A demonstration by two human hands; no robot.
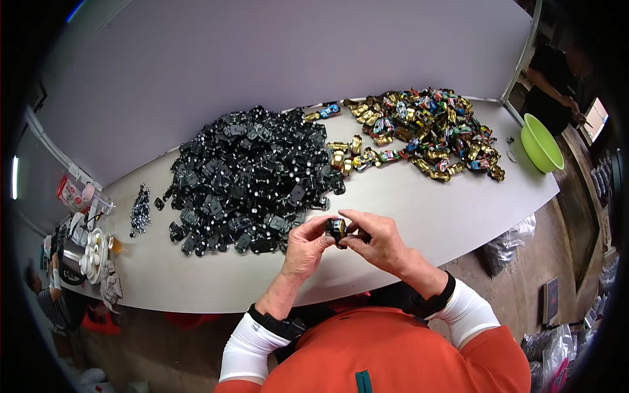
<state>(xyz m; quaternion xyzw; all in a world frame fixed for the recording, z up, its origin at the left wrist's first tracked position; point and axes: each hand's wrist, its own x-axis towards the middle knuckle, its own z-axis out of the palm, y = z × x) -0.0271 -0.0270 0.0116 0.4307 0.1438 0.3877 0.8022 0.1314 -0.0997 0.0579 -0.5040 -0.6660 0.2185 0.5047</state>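
Observation:
Between my two hands, over the front part of the table, is a small toy car (337, 228), dark with some gold and coloured patches. My left hand (306, 247) pinches it from the left with thumb and fingers. From the right, the thumb and fingertips of my right hand (380, 241) close on the same car. Just beyond my hands lies a big heap of black toy car chassis (252, 177) with wheels. Farther right is a heap of gold and multicoloured toy car bodies (432, 128). Fingers partly hide the held car.
The white table (406, 216) backs onto a pale partition (275, 52). At its right end sits a green basin (542, 144). A small pile of silvery parts (141, 211) and a tray of cups (96, 255) are on the left. Other people stand beyond both ends.

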